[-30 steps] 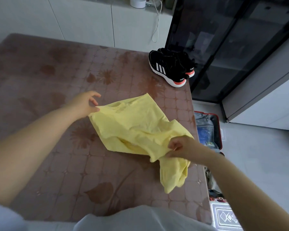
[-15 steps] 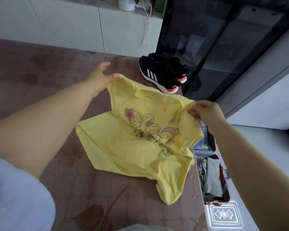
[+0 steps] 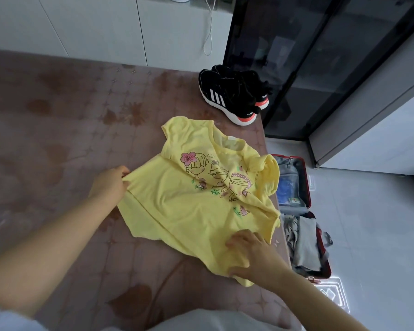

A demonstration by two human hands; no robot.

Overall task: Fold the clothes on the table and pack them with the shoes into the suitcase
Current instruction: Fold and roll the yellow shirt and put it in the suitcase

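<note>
Shirt (image 3: 196, 206) laid flat, left hand (image 3: 110, 182) pinching edge

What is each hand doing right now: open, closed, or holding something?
Left hand: pinches the side edge of the yellow T-shirt.
Right hand: grips the same shirt at its hem.

Soft matt cotton-like yellow T-shirt (image 3: 177, 206) (printed front) lies on a glossy patterned tablecloth (image 3: 58, 120); far right cabinet doors (image 3: 320, 56) are dark, reflective glass.
</note>
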